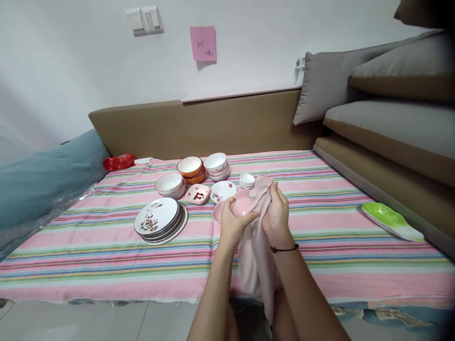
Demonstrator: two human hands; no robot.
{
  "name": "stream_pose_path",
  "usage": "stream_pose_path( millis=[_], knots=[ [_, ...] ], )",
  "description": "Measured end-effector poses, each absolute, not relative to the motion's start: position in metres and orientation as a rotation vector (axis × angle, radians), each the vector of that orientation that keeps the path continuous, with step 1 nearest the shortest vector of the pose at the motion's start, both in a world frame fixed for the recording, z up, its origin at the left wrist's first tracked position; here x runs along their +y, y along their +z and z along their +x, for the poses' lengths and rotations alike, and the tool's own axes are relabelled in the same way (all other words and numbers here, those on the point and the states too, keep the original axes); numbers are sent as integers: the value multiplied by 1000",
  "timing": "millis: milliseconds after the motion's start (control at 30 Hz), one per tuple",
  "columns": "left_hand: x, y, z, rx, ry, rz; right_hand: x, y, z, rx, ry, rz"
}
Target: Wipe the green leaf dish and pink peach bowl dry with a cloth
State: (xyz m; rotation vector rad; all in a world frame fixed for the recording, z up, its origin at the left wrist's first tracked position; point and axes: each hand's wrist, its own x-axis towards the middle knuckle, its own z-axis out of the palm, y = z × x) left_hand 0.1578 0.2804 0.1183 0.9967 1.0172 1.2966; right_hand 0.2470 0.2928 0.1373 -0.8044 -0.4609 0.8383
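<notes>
Head view: left hand (232,223) pinches pink bowl (243,203), right hand (278,212) clutches cloth (253,255) against it; sliding cloth could make the bowl slip.

The bowl (244,204) is plain pink, the cloth (254,258) a duller pink, and the spread (142,267) pink with green, blue, yellow and white stripes. From the bowl, at nine o'clock the top plate (155,217) is white with brown flowers, and at three o'clock the dish (389,220) shades from bright green to white.
</notes>
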Motion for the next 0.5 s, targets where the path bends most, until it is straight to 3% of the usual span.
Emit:
stream_pose_path(
  millis=[167, 367, 500],
  knots=[
    [275, 99, 161, 1009, 1287, 869, 296, 145, 250, -678, 904, -787],
    [281, 83, 151, 987, 1339, 697, 275, 123, 256, -1069, 439, -1092],
    [290, 74, 146, 1005, 1485, 711, 270, 105, 251, -1458, 395, -1160]
  ],
)
